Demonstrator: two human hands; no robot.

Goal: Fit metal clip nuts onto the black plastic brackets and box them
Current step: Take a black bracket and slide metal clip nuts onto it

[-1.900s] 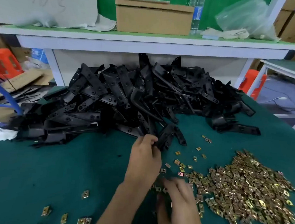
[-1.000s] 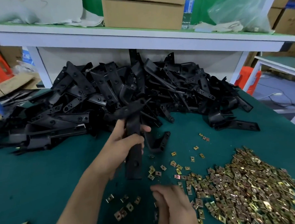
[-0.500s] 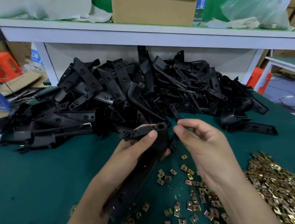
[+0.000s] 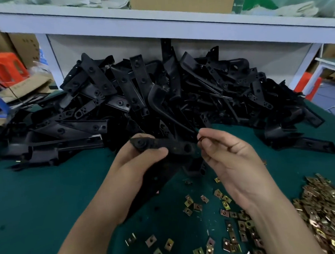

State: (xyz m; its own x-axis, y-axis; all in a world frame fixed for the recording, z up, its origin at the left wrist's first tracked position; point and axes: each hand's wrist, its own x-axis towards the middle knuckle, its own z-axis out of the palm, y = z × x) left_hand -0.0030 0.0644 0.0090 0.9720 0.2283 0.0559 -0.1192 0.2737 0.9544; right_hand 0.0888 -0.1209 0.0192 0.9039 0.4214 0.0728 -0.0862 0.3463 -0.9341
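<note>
Foreground: loose nuts (image 4: 193, 206) scattered on counter (image 4: 41, 199), nut heap (image 4: 324, 212) at right. Centre: left hand (image 4: 137, 162) grips bracket (image 4: 163, 146), thumb across top; right hand (image 4: 227, 158) pinches nut (image 4: 200, 138) just beside bracket end, not yet seated. Behind: pile (image 4: 161, 100) of brackets, apparently unfitted. Judgement: early stage; this fitting in hand, pile and boxing left.

I can barely make out the clip nut (image 4: 201, 139) pinched at the fingertips of the right hand (image 4: 229, 162): it is small, dark and mostly covered. The left hand (image 4: 135, 166) hides the middle of the bracket (image 4: 173, 146) it grips. The heap of clip nuts (image 4: 324, 214) runs off the right and bottom edges. The cardboard box (image 4: 182, 1) is cut off at the top.
</note>
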